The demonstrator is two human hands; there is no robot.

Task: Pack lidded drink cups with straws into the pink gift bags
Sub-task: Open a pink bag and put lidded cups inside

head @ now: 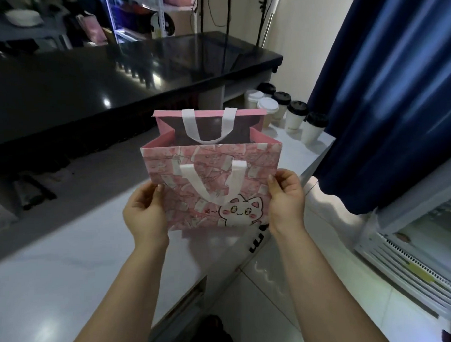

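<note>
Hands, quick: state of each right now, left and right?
Left hand: closed, pinching the left edge of the pink gift bag.
Right hand: closed, pinching the same bag's right edge.

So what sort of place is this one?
Probably a small drinks shop's work area: lidded takeaway cups lined up on the white counter, what looks like a glass-door fridge at right, a pink gift bag.
</note>
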